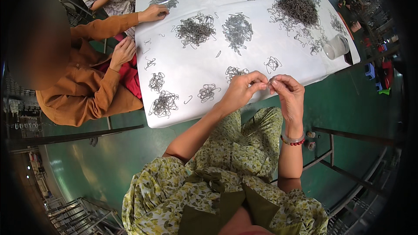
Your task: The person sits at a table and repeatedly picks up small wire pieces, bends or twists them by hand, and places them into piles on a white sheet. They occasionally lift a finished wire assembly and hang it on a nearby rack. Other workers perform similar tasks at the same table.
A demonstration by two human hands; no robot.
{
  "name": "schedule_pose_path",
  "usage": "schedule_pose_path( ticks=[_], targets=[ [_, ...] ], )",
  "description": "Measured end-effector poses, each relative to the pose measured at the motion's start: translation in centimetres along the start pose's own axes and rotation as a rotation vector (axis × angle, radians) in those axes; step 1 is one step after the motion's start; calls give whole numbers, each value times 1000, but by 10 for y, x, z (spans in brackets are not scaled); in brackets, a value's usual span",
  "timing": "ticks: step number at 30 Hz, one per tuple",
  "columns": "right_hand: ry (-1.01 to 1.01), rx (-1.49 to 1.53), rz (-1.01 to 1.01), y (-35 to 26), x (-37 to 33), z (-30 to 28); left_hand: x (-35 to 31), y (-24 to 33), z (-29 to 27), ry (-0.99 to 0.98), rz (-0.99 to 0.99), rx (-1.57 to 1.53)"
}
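Observation:
My left hand point(245, 88) and my right hand point(291, 94) meet at the fingertips above the near edge of the white table point(191, 69). Both pinch; a small dark bit shows between the fingertips, too small to name. Behind my left hand lies a small pile of bent wire hooks point(235, 72), partly covered by it. A looser cluster of hooks point(273, 64) is just beyond my fingertips. Left of my left forearm sits another hook pile point(208, 92), with a single hook point(188, 100) beside it.
Farther off are a hook heap point(196, 30), small clear pieces point(237, 32) and a dense dark heap point(298, 8). A clear jar point(336, 47) stands near the right edge. At left, a co-worker in a brown sleeve point(106, 25) reaches over the table. Metal bars point(355, 137) flank my right side.

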State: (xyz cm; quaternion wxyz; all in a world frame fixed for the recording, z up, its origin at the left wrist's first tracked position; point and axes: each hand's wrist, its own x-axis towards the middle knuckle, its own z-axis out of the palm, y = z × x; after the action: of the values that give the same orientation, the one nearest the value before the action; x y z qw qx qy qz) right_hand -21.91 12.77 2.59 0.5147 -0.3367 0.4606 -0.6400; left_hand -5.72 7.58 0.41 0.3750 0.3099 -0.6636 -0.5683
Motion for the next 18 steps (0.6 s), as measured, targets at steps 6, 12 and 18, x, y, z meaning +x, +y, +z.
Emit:
schedule_pose_path(
  ticks=[6,12,18],
  targets=[
    [-27,-96,14,1,-6,3,-9,0,-17,-132,-92,34],
    [41,-216,-23,-9,-12,5,14,-18,-111,224,-157,440],
    [59,-210,-39,-19,-24,-4,34,-78,-205,290,-106,1229]
  ],
)
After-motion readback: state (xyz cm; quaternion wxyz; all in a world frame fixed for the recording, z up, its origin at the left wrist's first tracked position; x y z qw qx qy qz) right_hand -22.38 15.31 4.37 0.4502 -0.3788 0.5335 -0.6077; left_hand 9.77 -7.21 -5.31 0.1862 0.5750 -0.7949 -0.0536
